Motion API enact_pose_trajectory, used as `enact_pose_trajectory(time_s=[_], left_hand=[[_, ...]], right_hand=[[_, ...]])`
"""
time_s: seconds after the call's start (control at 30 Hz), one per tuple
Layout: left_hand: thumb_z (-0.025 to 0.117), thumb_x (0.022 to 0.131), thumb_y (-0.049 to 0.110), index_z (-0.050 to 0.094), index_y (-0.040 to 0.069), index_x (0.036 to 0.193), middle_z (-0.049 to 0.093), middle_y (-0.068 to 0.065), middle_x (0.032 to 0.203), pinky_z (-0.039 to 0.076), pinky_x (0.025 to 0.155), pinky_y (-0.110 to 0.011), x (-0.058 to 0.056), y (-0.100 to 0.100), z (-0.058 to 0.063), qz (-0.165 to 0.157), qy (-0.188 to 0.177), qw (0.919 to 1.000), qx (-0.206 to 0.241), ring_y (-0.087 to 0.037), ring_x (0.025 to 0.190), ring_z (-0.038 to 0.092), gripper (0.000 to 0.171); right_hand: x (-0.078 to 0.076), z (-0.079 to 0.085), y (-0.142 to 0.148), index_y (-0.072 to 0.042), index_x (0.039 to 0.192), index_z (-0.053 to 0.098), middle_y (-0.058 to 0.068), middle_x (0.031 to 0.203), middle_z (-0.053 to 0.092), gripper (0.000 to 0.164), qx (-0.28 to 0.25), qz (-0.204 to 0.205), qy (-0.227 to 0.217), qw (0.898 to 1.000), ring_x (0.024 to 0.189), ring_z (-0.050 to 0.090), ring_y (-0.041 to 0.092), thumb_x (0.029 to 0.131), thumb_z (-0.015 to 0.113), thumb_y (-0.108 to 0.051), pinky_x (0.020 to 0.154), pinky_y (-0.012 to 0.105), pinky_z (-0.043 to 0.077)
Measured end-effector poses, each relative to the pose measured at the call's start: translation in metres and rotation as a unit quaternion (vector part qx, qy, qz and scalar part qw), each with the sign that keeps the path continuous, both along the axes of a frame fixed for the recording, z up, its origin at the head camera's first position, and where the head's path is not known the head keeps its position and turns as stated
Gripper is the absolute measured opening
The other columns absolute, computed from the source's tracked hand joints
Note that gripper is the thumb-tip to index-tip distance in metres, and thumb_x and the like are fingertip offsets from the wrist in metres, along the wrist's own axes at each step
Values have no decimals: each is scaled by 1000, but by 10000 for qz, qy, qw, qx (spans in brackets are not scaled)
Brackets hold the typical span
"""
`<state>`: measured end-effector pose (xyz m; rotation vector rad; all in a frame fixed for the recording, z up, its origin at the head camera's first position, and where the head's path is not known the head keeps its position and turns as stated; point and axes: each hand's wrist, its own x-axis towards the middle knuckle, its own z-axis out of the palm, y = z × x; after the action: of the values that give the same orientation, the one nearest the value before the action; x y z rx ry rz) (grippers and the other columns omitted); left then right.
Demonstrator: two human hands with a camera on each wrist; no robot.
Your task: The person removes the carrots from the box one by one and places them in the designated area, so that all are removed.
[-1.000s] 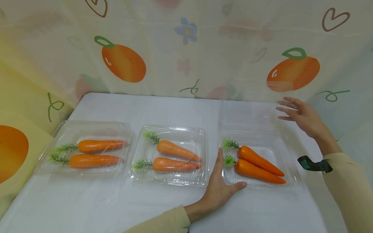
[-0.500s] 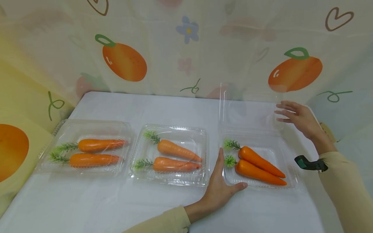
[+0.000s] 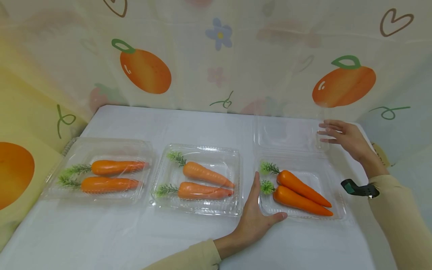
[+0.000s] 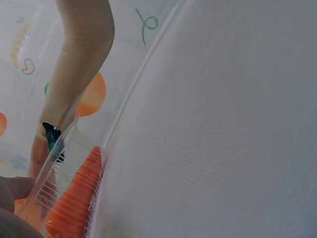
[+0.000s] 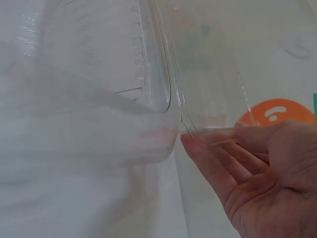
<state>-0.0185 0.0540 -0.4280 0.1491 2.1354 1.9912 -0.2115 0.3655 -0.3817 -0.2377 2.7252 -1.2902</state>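
Observation:
In the head view, two orange toy carrots (image 3: 300, 198) with green tops lie in a clear plastic clamshell container (image 3: 297, 218) at the right. Its see-through lid (image 3: 287, 133) is raised at the back. My right hand (image 3: 351, 140) pinches the lid's right edge between thumb and fingers; the right wrist view shows the thumb (image 5: 252, 138) at the corner rim. My left hand (image 3: 251, 221) is spread around the container's front left corner, index finger along the left side and thumb at the front edge. The left wrist view shows a carrot (image 4: 72, 208) through the ribbed wall.
Two more clear containers stand to the left, a middle one (image 3: 195, 212) and a far-left one (image 3: 91, 198), lids down, each with two toy carrots inside. All stand on a white table (image 3: 135, 236). A fruit-print curtain (image 3: 189, 22) hangs behind.
My right hand has come slightly down in the head view, with the raised lid shifting its tilt a little. My left hand stays at the container corner. The head view has shifted slightly.

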Motion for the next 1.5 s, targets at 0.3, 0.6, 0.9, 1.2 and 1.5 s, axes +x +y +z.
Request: enact_pose_trajectory(time_s=[0.3, 0.6, 0.9, 1.2, 1.5], left_hand=[[85, 76, 17, 5, 21, 159, 9, 9, 163, 12, 121, -40, 3, 1, 0, 26, -26, 10000, -1, -8, 148, 12, 115], [85, 76, 16, 6, 20, 159, 12, 7, 163, 13, 121, -39, 4, -1, 2, 30, 65, 9999, -77, -10, 148, 14, 115], [85, 76, 15, 5, 18, 159, 12, 4, 163, 14, 121, -39, 4, -1, 3, -15, 153, 9998, -116, -11, 148, 14, 115], [85, 76, 17, 6, 15, 159, 12, 3, 163, 15, 120, -39, 6, -1, 3, -36, 294, 9994, -203, -13, 148, 15, 115], [84, 79, 25, 7, 11, 158, 9, -3, 164, 18, 119, -46, 5, -2, 4, -89, 365, 9977, -559, -20, 148, 17, 112]], right_hand=[[3, 4, -4, 6, 147, 36, 30, 141, 46, 56, 170, 18, -239, 9996, 90, 57, -18, 105, 44, -30, 72, 9, 52], [2, 7, -3, 2, 151, 30, 29, 144, 45, 62, 443, 248, -537, 9973, 92, 54, -20, 105, 41, -38, 80, 12, 52], [-1, 8, 2, 6, 149, 31, 30, 142, 47, 62, 722, 518, -833, 9926, 95, 59, -12, 105, 42, -36, 91, 34, 52], [-5, 5, 6, 13, 146, 30, 32, 141, 46, 56, 693, 864, -1406, 9839, 107, 66, 8, 107, 40, -25, 92, 38, 53], [-4, 1, 9, 13, 146, 32, 33, 139, 47, 57, 587, 848, -1410, 9846, 100, 64, -2, 106, 42, -27, 90, 32, 55]])
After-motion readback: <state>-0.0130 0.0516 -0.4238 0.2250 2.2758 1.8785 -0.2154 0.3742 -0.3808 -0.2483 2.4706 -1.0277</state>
